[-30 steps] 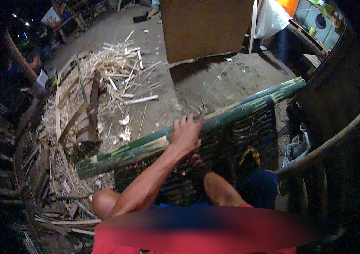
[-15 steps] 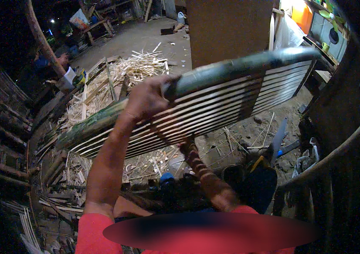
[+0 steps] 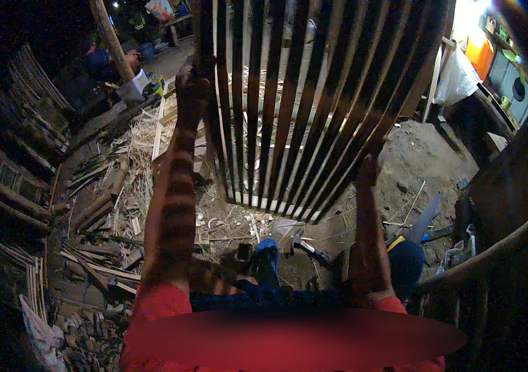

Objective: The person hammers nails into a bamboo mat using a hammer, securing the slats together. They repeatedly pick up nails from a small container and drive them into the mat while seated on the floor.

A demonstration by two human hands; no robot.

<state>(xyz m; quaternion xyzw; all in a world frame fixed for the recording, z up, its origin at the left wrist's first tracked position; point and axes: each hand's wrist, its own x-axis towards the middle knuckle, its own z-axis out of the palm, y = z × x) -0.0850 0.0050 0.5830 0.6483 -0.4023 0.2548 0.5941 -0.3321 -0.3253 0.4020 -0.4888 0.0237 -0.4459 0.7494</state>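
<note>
A slatted bamboo panel (image 3: 283,121) stands raised in front of me, its long strips running up and down with narrow gaps between them. Its upper end passes out of the picture. My left hand (image 3: 193,90) is closed round the panel's left edge. Lower down, my right hand (image 3: 368,168) grips the right edge, its fingers dim in shadow. Below the panel's lower end, a hammer (image 3: 308,249) lies on the ground beside my foot in a blue shoe (image 3: 267,255).
Bamboo shavings (image 3: 137,167) are heaped at the left, with split pieces (image 3: 99,263) nearer me. A saw blade (image 3: 426,216) sticks up at the right, near a curved pole (image 3: 487,251). A person (image 3: 106,59) is in the dark far left. A white bag (image 3: 456,77) hangs far right.
The panel has swung from lying across, tilted, to upright with its slats facing me. My right hand has moved from underneath to the right edge. The hammer now shows.
</note>
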